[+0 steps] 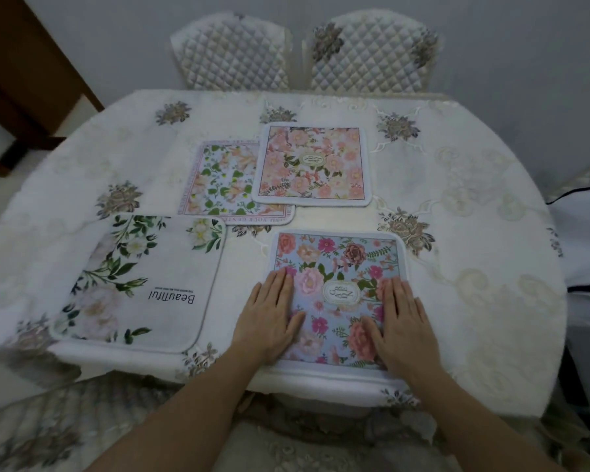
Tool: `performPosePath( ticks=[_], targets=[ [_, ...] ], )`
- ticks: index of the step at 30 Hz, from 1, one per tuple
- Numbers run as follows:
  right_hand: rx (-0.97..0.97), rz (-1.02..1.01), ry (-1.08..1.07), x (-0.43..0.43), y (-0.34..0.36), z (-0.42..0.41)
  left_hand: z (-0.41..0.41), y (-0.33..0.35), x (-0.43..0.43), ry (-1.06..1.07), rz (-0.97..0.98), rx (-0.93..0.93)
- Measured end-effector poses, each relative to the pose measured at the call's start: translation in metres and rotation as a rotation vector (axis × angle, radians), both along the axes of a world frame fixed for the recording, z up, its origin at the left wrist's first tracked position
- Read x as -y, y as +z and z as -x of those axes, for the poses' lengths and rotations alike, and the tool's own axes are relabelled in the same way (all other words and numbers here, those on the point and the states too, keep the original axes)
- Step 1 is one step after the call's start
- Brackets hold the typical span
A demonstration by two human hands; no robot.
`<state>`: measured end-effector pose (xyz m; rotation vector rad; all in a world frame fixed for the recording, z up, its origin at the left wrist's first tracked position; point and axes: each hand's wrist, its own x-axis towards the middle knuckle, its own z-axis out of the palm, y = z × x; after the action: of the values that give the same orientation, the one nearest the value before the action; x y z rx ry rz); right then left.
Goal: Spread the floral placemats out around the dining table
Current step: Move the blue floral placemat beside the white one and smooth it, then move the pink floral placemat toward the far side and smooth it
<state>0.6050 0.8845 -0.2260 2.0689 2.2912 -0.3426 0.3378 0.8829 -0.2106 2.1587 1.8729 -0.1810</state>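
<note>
Several floral placemats lie on the dining table (474,185). A blue placemat with pink flowers (338,264) sits at the near edge in front of me. My left hand (269,318) and my right hand (401,325) rest flat on it, palms down, fingers extended. A white placemat with green leaves and the word "Beautiful" (140,284) lies to the left. A peach-pink placemat (312,165) lies at the far middle, overlapping a green-and-peach placemat (222,185).
The table wears a white embroidered cloth with flower motifs. Two quilted chairs (230,52) (370,52) stand at the far side. A wooden door or cabinet (24,80) is at the far left. A dark object shows at the right edge.
</note>
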Motion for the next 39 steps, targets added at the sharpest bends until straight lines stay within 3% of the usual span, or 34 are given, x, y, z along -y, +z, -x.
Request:
performPosePath(
  ticks=[9,25,39],
  targets=[
    [-0.009,0.000,-0.037,-0.024,0.056,0.051,0.090,0.058,-0.003,0.165,-0.070,-0.017],
    [-0.038,-0.084,-0.242,-0.059,0.112,0.285,0.332,0.098,-0.083,0.357,-0.148,0.260],
    [0.072,-0.157,-0.250,-0.129,0.124,0.256,0.273,0.095,-0.172,0.295,-0.173,0.369]
  ],
)
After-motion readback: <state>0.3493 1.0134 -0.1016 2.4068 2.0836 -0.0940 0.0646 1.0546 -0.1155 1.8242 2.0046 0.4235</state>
